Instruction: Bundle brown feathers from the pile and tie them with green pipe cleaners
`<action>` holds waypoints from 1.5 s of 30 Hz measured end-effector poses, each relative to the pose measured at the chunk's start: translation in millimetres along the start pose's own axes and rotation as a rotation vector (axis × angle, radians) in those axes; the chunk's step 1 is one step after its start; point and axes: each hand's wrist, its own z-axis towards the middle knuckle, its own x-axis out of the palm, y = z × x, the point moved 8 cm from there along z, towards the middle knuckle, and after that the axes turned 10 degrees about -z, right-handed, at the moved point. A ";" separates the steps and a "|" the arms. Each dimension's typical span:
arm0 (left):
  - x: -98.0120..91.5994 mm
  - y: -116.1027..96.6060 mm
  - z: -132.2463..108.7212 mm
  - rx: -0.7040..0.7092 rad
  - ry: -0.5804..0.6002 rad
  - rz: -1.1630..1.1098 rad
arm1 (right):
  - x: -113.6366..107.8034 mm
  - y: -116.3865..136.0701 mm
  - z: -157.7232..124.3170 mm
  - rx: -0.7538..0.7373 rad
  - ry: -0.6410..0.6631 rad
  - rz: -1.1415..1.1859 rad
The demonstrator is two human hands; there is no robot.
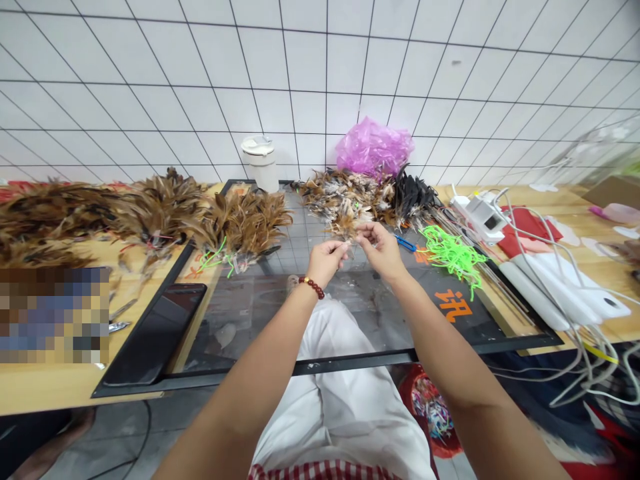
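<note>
1. Above the bench (153,277), the left hand (324,263) has thumb and fingers tight together, pinching the near end of a small feather tuft (344,229); the right hand (381,250) seems to pinch it too, a little less tightly, fingers curled.
2. To my eye it should be light, soft and springy, easily crushed; the quill ends look the best hold.
3. Just behind lies a mottled feather heap (325,193), with green strings (453,252) and a blue tool (406,244) to the right.

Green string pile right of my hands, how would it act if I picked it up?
The green string pile shows thin, loosely curling strands, so it's probably floppy and light. The strands overlap in a tangle, so lifting one may drag others along.
</note>
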 end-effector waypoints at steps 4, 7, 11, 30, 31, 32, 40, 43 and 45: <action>-0.9 -1.6 -1.2 -0.018 -0.020 -0.100 | 10.4 -18.8 -3.4 0.134 0.168 -0.387; -2.0 -3.3 -1.2 0.000 -0.040 -0.113 | 23.2 -23.1 -10.3 0.150 0.322 -0.640; -8.6 -3.5 2.9 0.070 -0.091 -0.103 | 22.1 -19.1 -10.8 0.154 0.291 -0.738; -6.9 -18.4 1.4 0.266 -0.066 0.152 | 3.6 25.1 -5.5 -0.184 0.040 0.002; -5.2 -17.9 1.4 0.262 -0.043 0.156 | 3.2 24.7 -5.6 -0.180 0.027 0.004; -4.0 -17.6 1.4 0.262 -0.025 0.164 | 2.8 24.5 -5.7 -0.178 0.014 0.004; 5.4 -12.3 -1.1 0.194 0.089 0.185 | -2.3 25.9 -5.4 -0.166 -0.057 0.000; 5.2 -12.7 -0.9 0.193 0.078 0.129 | -6.1 13.0 -1.5 -0.102 -0.102 -0.056; 4.1 -11.8 0.5 0.190 0.066 0.085 | -7.4 -3.6 0.3 -0.012 -0.114 -0.187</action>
